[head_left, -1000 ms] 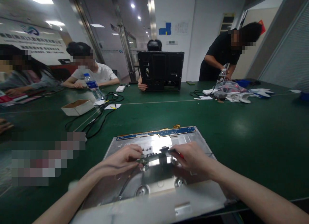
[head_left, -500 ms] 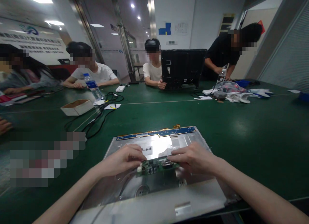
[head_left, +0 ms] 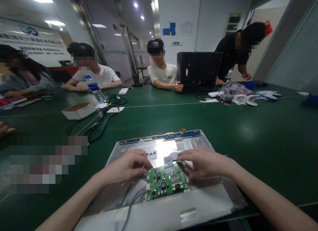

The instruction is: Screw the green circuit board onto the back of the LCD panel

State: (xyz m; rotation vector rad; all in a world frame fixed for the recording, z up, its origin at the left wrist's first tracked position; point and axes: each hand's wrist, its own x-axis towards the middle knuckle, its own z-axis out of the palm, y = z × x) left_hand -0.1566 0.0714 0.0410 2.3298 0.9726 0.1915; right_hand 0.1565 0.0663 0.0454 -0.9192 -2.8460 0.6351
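A green circuit board (head_left: pixel 167 181) with a video connector and cables at its left side lies face up over the silvery back of a display panel (head_left: pixel 119 151). My left hand (head_left: pixel 132 164) is closed, thumb and fingers at the board's upper left edge. At the board's right edge is the thumb of my right hand (head_left: pixel 202 163), its bent fingers reaching over the ribbon cable (head_left: pixel 169 161) at the top edge. The right fingertips are partly hidden. Along the panel's far edge runs a narrow blue circuit strip (head_left: pixel 161 138).
Dark cables (head_left: pixel 105 125), a white open box (head_left: pixel 79 111) and a water bottle (head_left: pixel 95 88) lie to the left on the green table (head_left: pixel 154 116). Across it, a person holds a black monitor (head_left: pixel 200 72). White gloves (head_left: pixel 245 100) lie at the far right. Another person's hand (head_left: pixel 6 129) shows at left.
The circuit board has tipped from nearly edge-on to face up, with my hands staying at its sides. Across the table, the black monitor has moved right and turned.
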